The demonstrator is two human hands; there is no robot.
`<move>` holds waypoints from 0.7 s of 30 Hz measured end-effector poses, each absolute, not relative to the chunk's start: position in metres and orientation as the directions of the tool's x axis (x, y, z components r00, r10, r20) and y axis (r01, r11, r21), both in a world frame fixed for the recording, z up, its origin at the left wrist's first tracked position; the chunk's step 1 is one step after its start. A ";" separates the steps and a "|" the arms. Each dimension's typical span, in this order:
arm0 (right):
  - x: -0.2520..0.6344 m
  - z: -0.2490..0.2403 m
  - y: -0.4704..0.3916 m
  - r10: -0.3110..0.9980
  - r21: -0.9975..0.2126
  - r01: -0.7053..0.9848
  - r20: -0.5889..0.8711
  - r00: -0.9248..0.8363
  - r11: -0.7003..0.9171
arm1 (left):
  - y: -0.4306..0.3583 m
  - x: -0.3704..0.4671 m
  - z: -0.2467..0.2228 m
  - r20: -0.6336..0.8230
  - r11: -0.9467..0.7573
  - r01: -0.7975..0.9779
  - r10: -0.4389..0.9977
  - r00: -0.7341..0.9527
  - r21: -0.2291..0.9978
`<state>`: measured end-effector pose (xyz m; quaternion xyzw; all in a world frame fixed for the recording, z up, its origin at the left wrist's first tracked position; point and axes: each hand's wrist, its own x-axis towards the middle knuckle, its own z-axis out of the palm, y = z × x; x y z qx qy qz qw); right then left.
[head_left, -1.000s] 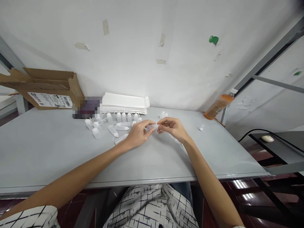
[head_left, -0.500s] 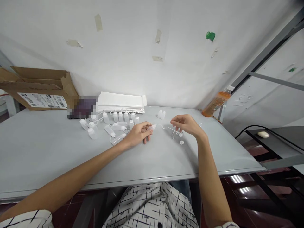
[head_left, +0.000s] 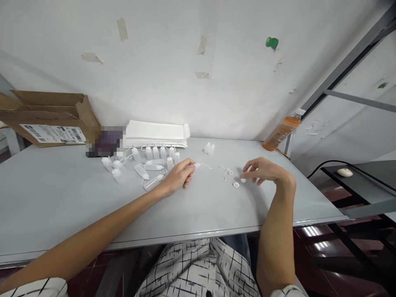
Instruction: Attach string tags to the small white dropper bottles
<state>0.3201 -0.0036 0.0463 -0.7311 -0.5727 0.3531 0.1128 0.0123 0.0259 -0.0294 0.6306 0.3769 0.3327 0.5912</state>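
Closed round a small translucent squeeze bottle, my left hand (head_left: pixel 181 175) is over the middle of the table. The bottle's white tip (head_left: pixel 196 165) sticks out past the fingers, with a thin curved strap (head_left: pixel 206 166) trailing right; its body is mostly hidden. To the right, my right hand (head_left: pixel 262 170) has bent fingers, its thumb and fingertips at a small round white cap (head_left: pixel 243 180). A second white cap (head_left: pixel 236 185) lies flat just left of that one. Thin white strap pieces (head_left: pixel 228 171) lie tangled between the hands.
Several squeeze bottles (head_left: pixel 153 181) lie and stand left of my left hand. Two small bottles (head_left: pixel 209 149) stand near the wall. Behind are stacked white sheets (head_left: pixel 156 130), an open cardboard box (head_left: pixel 55 113) and an orange-filled bottle (head_left: pixel 281 134) leaning right.
My right hand has moved right and lower, from above the strap pieces. One white cap has shifted right with its fingertips. My left hand still holds the bottle in nearly the same place.
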 end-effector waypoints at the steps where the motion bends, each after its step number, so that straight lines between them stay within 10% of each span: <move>1: 0.320 0.046 -0.004 0.897 -0.566 0.748 -0.432 0.088 -0.346 | 0.026 0.012 -0.030 -0.028 -0.017 0.084 0.867 0.497 0.996; 9: 0.320 0.036 0.005 0.890 -0.659 0.649 -0.451 0.063 -0.379 | 0.025 0.013 -0.029 -0.011 -0.022 0.059 0.865 0.502 0.998; 21: 0.261 0.038 0.008 0.968 -0.959 0.209 0.151 -0.198 0.192 | 0.021 0.015 -0.027 -0.008 -0.058 0.114 0.863 0.505 0.992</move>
